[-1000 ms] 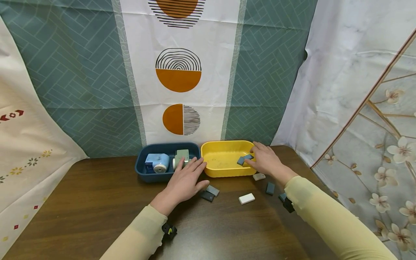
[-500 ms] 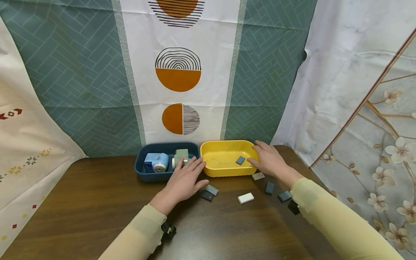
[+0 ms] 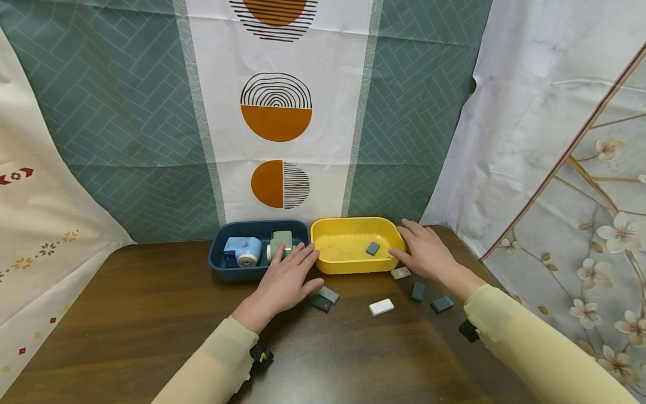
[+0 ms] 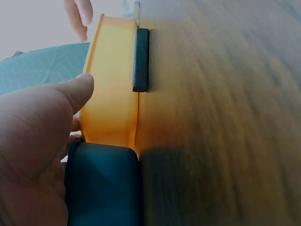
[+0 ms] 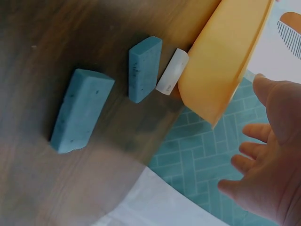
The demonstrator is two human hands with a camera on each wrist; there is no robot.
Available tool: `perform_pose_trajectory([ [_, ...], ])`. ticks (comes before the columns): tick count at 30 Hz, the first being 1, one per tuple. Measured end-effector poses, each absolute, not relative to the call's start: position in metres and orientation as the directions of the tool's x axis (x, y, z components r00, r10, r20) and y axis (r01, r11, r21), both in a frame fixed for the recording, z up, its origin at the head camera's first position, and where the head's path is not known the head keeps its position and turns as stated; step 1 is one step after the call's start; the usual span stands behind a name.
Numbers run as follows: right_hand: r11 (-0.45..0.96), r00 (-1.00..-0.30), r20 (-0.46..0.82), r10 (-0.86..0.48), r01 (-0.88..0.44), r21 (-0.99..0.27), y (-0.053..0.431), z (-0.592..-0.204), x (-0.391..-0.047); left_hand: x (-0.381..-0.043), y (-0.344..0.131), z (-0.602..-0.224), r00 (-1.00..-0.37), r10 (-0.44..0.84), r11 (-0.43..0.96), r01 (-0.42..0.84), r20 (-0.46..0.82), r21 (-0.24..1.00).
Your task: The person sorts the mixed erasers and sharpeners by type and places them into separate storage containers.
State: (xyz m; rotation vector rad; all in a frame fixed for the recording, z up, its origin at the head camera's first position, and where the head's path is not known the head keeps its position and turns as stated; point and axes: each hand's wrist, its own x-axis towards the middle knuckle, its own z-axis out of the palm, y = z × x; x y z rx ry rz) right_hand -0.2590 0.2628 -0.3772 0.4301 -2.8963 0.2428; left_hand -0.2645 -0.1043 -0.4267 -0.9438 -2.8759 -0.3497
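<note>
My left hand (image 3: 285, 280) lies with fingers straight over the touching ends of a dark blue bin (image 3: 234, 276) and a yellow bin (image 3: 355, 268). At the yellow bin's right end, my right hand (image 3: 426, 252) has spread fingers and holds nothing; its thumb crosses the rim. A blue-grey eraser (image 3: 372, 248) lies inside the yellow bin. In front of that bin lie a white eraser (image 3: 381, 307), a pale one, and two dark blue-grey erasers, one of them large in the right wrist view, eraser (image 5: 82, 110). Two more overlap beside my left thumb, the dark eraser (image 3: 321, 303) and a grey eraser (image 3: 329, 295).
Within the dark blue bin sit a light blue box-shaped item (image 3: 243, 250) with a round white front and a green-grey one (image 3: 281, 240), partly covered by my left hand. A patterned cloth (image 3: 280, 134) hangs behind the brown table (image 3: 126, 314).
My right hand has drawn back to the right, from over the yellow bin to its end. Of two erasers seen in that bin, one is now mostly hidden. My left hand stays put.
</note>
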Motion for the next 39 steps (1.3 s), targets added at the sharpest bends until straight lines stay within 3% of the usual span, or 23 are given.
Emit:
perform_pose_trajectory([
  [39,0.954,-0.934,0.236,-0.269,-0.292,-0.068,0.306,-0.393,-0.195,-0.263,-0.104,-0.426,-0.795,0.579,0.767,0.607,0.184,0.21],
])
